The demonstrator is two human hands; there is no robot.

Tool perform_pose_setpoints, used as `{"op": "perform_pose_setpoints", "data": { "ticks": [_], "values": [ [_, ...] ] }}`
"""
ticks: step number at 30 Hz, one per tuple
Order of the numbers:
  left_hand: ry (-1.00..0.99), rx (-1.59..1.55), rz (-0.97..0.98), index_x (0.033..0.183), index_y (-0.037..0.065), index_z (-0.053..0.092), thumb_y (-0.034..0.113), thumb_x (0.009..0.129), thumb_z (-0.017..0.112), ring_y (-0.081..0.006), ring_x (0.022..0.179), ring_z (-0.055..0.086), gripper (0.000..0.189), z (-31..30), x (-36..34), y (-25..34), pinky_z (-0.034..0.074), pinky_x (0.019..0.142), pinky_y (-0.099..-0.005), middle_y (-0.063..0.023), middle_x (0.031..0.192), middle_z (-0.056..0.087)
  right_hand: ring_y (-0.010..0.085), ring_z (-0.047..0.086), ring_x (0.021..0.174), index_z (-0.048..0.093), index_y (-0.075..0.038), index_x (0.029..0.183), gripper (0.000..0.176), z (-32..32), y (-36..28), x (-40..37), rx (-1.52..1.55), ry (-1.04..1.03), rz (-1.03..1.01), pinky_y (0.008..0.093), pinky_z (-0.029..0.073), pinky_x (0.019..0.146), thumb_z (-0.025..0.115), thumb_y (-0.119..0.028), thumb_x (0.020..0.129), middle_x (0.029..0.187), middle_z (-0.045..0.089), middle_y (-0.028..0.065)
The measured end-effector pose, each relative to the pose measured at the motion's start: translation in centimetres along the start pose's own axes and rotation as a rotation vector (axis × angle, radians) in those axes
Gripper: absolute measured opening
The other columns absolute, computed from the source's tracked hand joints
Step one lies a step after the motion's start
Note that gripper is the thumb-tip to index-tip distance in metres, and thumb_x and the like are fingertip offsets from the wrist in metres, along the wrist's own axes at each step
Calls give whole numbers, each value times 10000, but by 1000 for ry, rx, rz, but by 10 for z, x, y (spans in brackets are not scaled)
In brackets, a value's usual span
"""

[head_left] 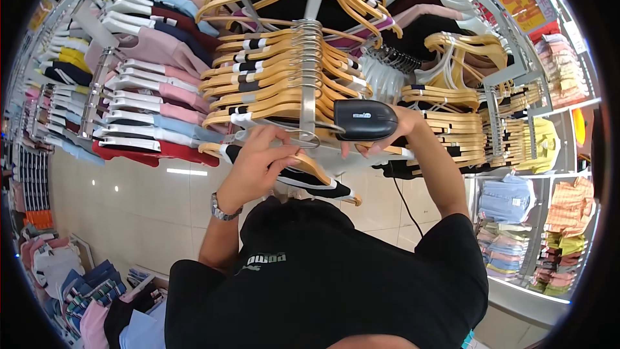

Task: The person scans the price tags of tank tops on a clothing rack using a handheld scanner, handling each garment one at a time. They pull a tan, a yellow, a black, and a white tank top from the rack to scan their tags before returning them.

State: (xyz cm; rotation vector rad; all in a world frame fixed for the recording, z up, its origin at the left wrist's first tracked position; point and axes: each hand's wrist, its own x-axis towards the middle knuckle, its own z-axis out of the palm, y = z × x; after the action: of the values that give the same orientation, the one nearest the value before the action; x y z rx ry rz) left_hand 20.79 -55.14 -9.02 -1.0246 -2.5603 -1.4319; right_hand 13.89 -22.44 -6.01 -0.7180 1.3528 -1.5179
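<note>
Item: handheld scanner (365, 119), dark, rounded casing, with a thin black cable (405, 201) trailing from it down past the forearm. Location: at centre of view, just beside the metal rail (309, 71) of a clothes rack, level with the lowest of the packed wooden hangers (271, 84). Held by: right hand (403, 130), closed round the rear of the casing, fingertips (369, 149) curled beneath it. Orientation: long axis lies close to level across the view; the blunt nose points toward the rail and toward the left hand, and the cabled end points away to the person's right. The reading face is not visible. Companion item: one wooden hanger (314, 169) carrying a black-and-white garment (310, 181), gripped by the left hand (255, 165), fingers closed over its arm near the hook. It hangs lower than the rest of the stack and is tilted. Judgement on placement: this hanger seems drawn clear of its neighbours so that its garment stands alone under the scanner's nose, and the scanner is kept close so the two nearly meet. The slack cable suggests a tethered unit. Also noted: wristwatch (223, 210) on the left wrist. Folded shirts on wall racks (148, 110) stand to the left. Shelves (516, 200) of shirts stand to the right, over a pale tiled floor (129, 200).
</note>
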Motion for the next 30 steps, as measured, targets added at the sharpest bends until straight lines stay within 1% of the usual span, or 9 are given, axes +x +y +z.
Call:
{"op": "perform_pose_setpoints", "data": {
  "ticks": [5,8,12,20,24,25,27,29,30],
  "values": [
    [80,73,87,1006,83,764,107,802,763,-322,1160,534,206,-2,2,2,416,983,-423,-130,1237,588,194,633,762,529,38,1279,576,-6,0,23,48,-142,30,320,536,674,784,-58,771,1098,692,184],
    [33,-80,43,1016,79,753,112,819,758,-323,1168,544,200,0,0,-2,422,983,-421,-129,1239,595,203,642,723,510,54,1290,567,-19,1,23,-31,-229,-53,326,547,625,765,-74,800,1082,687,218],
    [24,-77,39,1046,80,736,157,860,730,-312,1152,564,202,2,-3,-4,428,981,-414,-126,1251,607,205,642,654,482,70,1292,548,-26,1,17,155,-262,-48,329,553,540,747,-134,858,999,679,277],
    [-4,-62,94,1048,87,740,192,862,733,-315,1116,585,214,1,-2,-10,439,951,-421,-140,1247,613,222,663,651,415,85,1336,634,-24,23,27,223,-135,-138,311,530,494,765,-85,835,881,675,278],
    [-8,-53,89,1061,92,748,191,865,734,-323,1101,590,220,-3,1,-11,450,931,-414,-146,1227,619,251,698,766,383,84,1384,693,-18,38,26,188,-19,-211,315,538,481,762,-32,816,992,657,297],
    [-6,-45,84,1066,94,750,189,867,733,-324,1097,591,221,-4,2,-11,455,924,-411,-147,1219,621,242,691,892,405,72,1394,718,-12,29,25,123,47,-154,335,582,644,781,3,788,1106,650,259],
    [-12,-64,35,1076,97,751,184,869,733,-321,1094,591,225,-1,1,-15,464,909,-407,-152,1201,623,216,662,978,441,65,1381,723,-7,30,23,-271,158,-259,338,559,780,808,5,761,1143,655,207],
    [-14,-73,-5,1087,111,752,189,875,726,-316,1085,589,228,1,-1,-15,463,908,-404,-149,1176,621,170,609,1042,530,40,1333,716,9,34,23,-425,363,-256,318,478,951,865,-34,705,1175,664,122],
    [-13,-73,-19,1094,124,751,198,881,719,-311,1078,587,228,1,-1,-15,457,914,-404,-145,1160,619,163,610,1011,549,30,1308,695,17,34,23,-494,444,-238,311,485,923,871,-42,697,1154,669,111]
  ]
}}
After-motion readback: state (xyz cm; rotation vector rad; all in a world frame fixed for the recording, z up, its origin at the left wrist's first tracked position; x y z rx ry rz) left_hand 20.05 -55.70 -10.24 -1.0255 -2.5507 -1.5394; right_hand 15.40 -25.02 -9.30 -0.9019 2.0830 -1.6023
